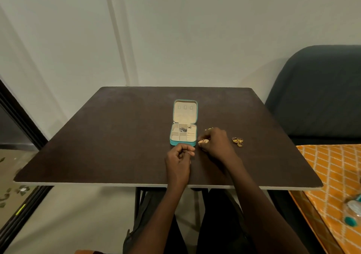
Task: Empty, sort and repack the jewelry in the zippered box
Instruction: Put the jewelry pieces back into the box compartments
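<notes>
A small teal zippered jewelry box (183, 143) lies open on the dark table (117, 146), its cream lid flat behind it. Small dark pieces (183, 129) sit in a middle back compartment; the other compartments look bare. My right hand (216, 142) is just right of the box and pinches a gold ornate piece (203, 141) at its fingertips. My left hand (180, 155) hovers at the box's front edge with fingers curled; anything tiny between them is too small to tell. A cluster of gold rings (237, 141) lies on the table to the right.
More gold jewelry (209, 129) peeks out behind my right hand. A dark chair (316, 101) stands at the right, and an orange patterned cloth (336, 175) with a plastic bottle (351, 208) lies beside the table. A white wall runs behind.
</notes>
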